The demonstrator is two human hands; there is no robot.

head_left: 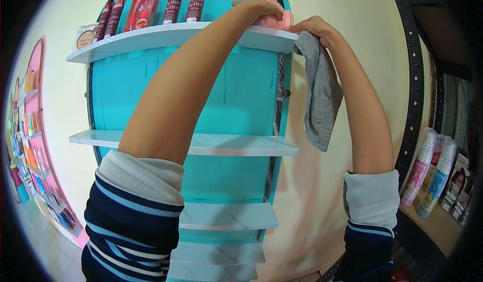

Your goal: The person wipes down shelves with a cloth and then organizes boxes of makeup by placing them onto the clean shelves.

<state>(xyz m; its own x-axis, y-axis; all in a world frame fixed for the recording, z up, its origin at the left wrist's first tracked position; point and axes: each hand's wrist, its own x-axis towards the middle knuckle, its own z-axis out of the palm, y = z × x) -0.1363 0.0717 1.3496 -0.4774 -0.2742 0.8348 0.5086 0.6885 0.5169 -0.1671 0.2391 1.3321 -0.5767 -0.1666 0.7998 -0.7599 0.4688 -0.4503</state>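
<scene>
Both my arms reach up to the top white shelf (166,30). At its right end stand small pink boxes (267,22), with my left hand (257,8) closed over them from the front, thumb across their near side. My right hand (316,27) is closed on a grey cloth (321,91), which hangs down past the shelf's end. Its fingertips are right at the rightmost pink box (287,20). Part of the boxes is hidden behind my left hand.
Along the top shelf stand dark red spray bottles (174,3), a red box (143,9) and a compact powder box (85,36). Lower white shelves (241,144) run down the turquoise panel (236,96). Foam bottles (436,181) stand on a side rack; a pink-framed display (43,156) is far left.
</scene>
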